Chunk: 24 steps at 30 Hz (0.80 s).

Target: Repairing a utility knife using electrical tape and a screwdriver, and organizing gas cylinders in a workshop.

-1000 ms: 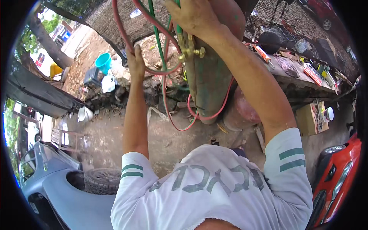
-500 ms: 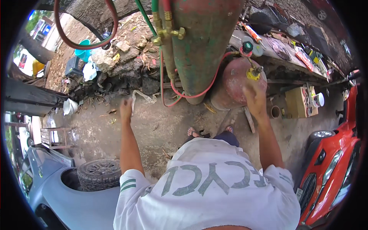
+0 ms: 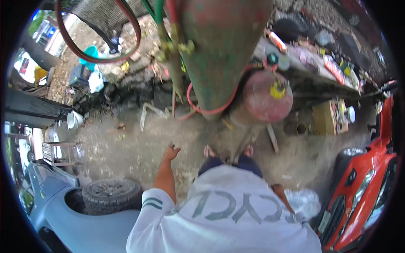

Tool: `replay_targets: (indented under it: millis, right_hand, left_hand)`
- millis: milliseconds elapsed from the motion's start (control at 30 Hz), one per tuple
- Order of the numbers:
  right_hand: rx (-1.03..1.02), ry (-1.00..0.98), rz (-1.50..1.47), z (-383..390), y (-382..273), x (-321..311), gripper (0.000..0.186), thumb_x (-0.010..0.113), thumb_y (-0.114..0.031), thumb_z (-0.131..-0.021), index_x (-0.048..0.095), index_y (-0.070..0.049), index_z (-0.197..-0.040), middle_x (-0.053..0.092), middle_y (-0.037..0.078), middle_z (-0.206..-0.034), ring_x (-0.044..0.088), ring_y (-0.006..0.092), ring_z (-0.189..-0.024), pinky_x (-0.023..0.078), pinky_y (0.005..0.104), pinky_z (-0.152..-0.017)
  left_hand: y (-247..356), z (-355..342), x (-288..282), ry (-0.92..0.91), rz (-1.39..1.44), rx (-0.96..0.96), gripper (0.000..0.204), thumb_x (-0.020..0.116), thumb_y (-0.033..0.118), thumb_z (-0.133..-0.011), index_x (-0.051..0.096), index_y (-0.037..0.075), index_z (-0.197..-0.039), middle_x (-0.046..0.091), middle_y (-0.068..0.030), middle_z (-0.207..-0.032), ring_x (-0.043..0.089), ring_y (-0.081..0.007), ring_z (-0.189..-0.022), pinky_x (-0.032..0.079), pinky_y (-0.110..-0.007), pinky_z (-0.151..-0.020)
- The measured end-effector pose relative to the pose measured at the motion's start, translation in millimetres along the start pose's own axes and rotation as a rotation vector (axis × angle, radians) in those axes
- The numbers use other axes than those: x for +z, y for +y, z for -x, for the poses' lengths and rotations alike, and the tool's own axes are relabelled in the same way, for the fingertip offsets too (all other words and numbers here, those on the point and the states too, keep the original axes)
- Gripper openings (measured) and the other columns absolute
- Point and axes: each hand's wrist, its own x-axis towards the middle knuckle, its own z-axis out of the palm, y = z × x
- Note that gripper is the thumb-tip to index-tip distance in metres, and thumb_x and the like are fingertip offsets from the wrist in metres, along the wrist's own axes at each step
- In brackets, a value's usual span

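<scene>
Over the concrete floor in front of my body, my left hand (image 3: 170, 152) is empty, with its fingers apart. My right hand (image 3: 277, 189) is low beside my right hip, small and blurred, so its fingers cannot be made out. Clear crumpled plastic (image 3: 303, 203) lies close to that hand; whether they touch is not plain. Ahead stands a tall, worn green and red gas cylinder (image 3: 223, 55) with brass fittings (image 3: 171, 47) at its left. Right of it is a squat reddish tank (image 3: 266, 105) with a yellow valve collar (image 3: 278, 90).
A red hose (image 3: 217, 111) curves around the tall cylinder's base. At left are a wooden stool (image 3: 58, 152), a white bucket (image 3: 75, 119) and a tyre (image 3: 112, 195) on a grey-blue car body (image 3: 90, 227). A cardboard box (image 3: 324, 117) and a red car (image 3: 358, 185) stand at right.
My right hand has drawn back from the squat tank to my right hip. My left hand has come nearer my body and rightward. The clear plastic now shows at right.
</scene>
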Motion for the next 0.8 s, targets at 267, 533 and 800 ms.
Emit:
replay_targets:
  millis: [267, 533, 800]
  right_hand:
    - [-0.17, 0.197, -0.35, 7, -209, -92, 0.039, 0.059, -0.018, -0.089, 0.055, 0.004, -0.121, 0.066, 0.013, -0.092, 0.066, 0.0196, -0.072, 0.052, 0.0292, -0.06]
    - [-0.256, 0.201, 0.078, 42, -198, -101, 0.037, 0.064, -0.021, -0.086, 0.061, 0.004, -0.112, 0.068, 0.013, -0.077, 0.067, 0.0199, -0.071, 0.051, 0.031, -0.063]
    - [0.002, 0.009, 0.191, 54, -152, -90, 0.041, 0.066, -0.028, -0.084, 0.062, 0.002, -0.111, 0.069, 0.014, -0.073, 0.069, 0.0237, -0.071, 0.052, 0.0343, -0.068]
  left_hand:
    - [147, -112, -130, 0.475, 0.135, 0.363, 0.085, 0.079, 0.038, -0.066, 0.046, -0.007, -0.13, 0.053, -0.0267, -0.128, 0.052, -0.0357, -0.12, 0.041, -0.039, -0.101]
    - [239, -168, -92, 0.379, 0.499, 0.612, 0.075, 0.081, 0.022, -0.061, 0.05, -0.001, -0.124, 0.064, -0.0214, -0.104, 0.063, -0.0354, -0.097, 0.049, -0.042, -0.081]
    - [104, -105, -16, 0.536, 0.34, 0.416, 0.029, 0.069, 0.019, -0.069, 0.064, 0.003, -0.093, 0.064, -0.0229, -0.081, 0.063, -0.0417, -0.083, 0.05, -0.045, -0.072]
